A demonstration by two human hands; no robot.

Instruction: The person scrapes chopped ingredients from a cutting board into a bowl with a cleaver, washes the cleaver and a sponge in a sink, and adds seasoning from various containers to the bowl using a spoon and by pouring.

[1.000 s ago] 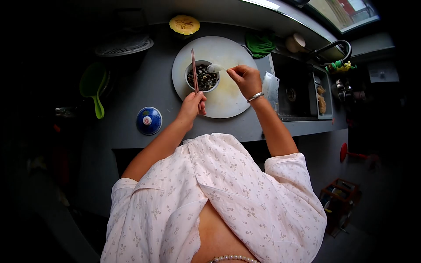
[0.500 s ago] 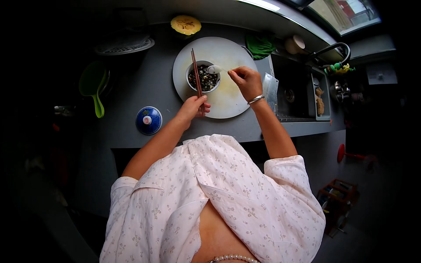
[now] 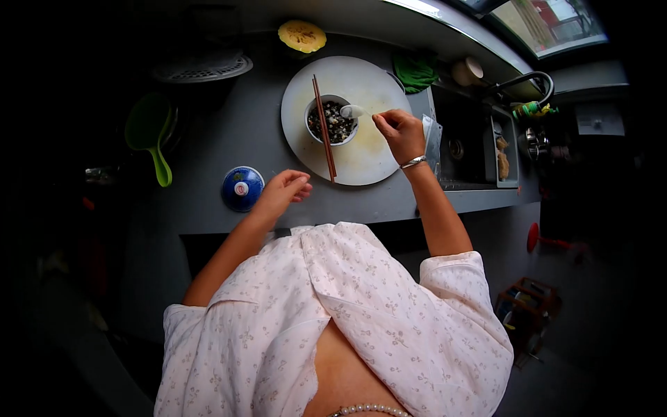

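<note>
A white bowl (image 3: 311, 130) of dark, chunky food (image 3: 338, 128) stands on the round cutting board (image 3: 375, 156). Dark red-brown chopsticks (image 3: 324, 131) lie across the bowl's left side, their lower ends near the board's front edge. My right hand (image 3: 401, 132) pinches the handle of a white spoon (image 3: 353, 111), whose head is at the bowl's right rim. Away from the chopsticks, my left hand (image 3: 283, 191) hovers over the counter with loosely bent fingers and nothing in them. Just left of it sits a blue lid (image 3: 243, 189) with a white-and-red knob.
Behind the board is a cut yellow melon (image 3: 302, 36). A cleaver (image 3: 431, 142) lies between the board and the sink (image 3: 458, 174) on the right. A green cloth (image 3: 415, 73) lies at the back, and a green ladle-like scoop (image 3: 149, 132) is at the left.
My left hand has let go of the chopsticks and drawn back down and left, toward the lid. The chopsticks now rest on the bowl. My right hand keeps the spoon at the rim.
</note>
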